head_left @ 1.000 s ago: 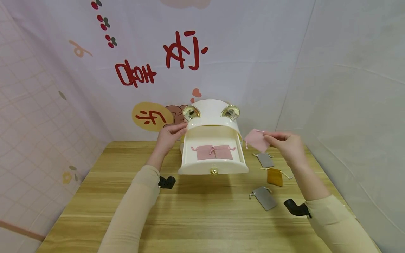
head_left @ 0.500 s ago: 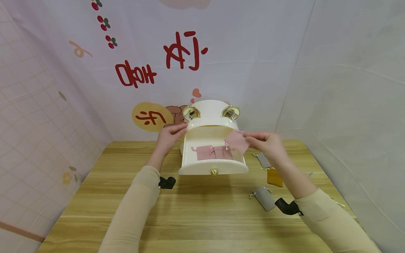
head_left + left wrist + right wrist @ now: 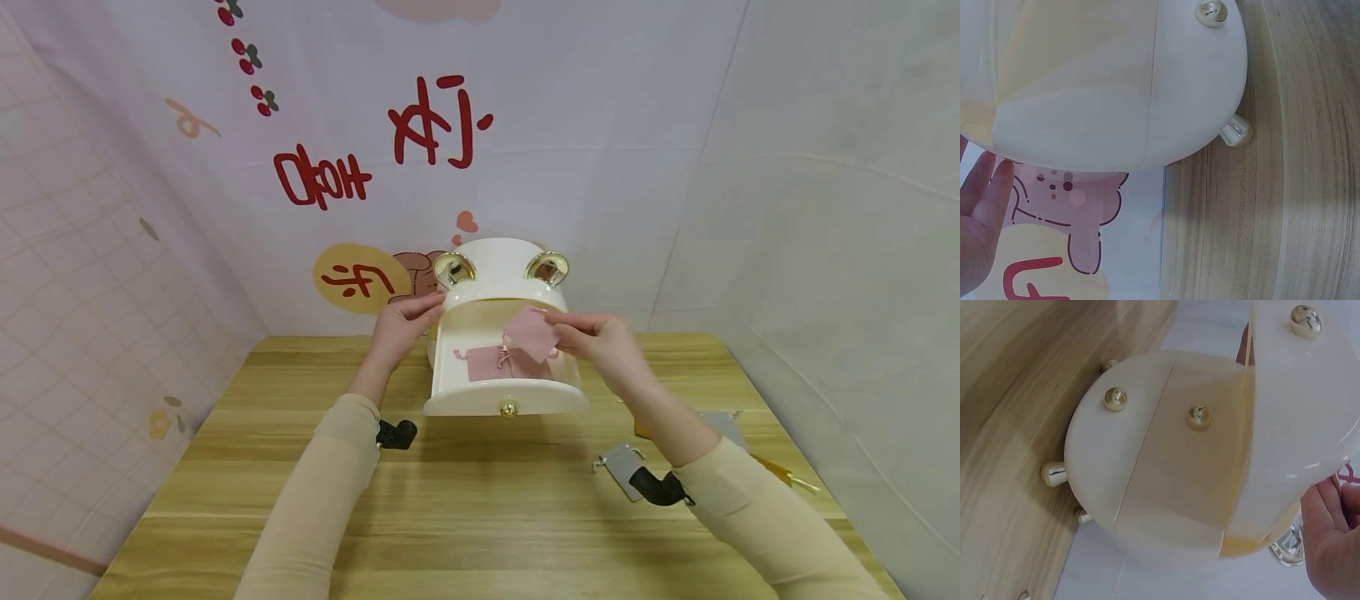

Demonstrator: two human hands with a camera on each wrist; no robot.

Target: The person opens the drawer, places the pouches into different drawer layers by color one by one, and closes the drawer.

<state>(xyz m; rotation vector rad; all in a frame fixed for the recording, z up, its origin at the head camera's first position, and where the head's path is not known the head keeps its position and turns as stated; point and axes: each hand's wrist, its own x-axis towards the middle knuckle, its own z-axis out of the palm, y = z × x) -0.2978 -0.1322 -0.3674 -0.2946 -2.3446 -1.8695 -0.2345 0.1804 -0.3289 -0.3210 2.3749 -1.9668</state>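
Note:
A cream cabinet (image 3: 498, 265) with two round gold-rimmed pieces on top stands by the back wall. Its top drawer (image 3: 465, 403) is pulled out. Two pink drawstring pouches lie side by side inside; the left pouch (image 3: 482, 365) shows more fully. Over the drawer my right hand (image 3: 611, 350) pinches another pink drawstring pouch (image 3: 529, 333) between thumb and fingers; it partly covers the right-hand one. My left hand (image 3: 397, 333) touches the cabinet's left side with extended fingers. In the left wrist view, fingertips (image 3: 1004, 172) meet the cabinet's edge. The right wrist view hides the held pouch.
On the table's right lie a grey pouch (image 3: 621, 467), a mostly covered orange pouch (image 3: 642, 430), another grey pouch (image 3: 727, 427) and a yellow pouch (image 3: 774, 471), partly behind my right arm. Two lower drawers with gold knobs (image 3: 1198, 418) are shut.
My right hand has carried the pink pouch leftward from beside the cabinet to above the open drawer. The left hand and cabinet stay where they were.

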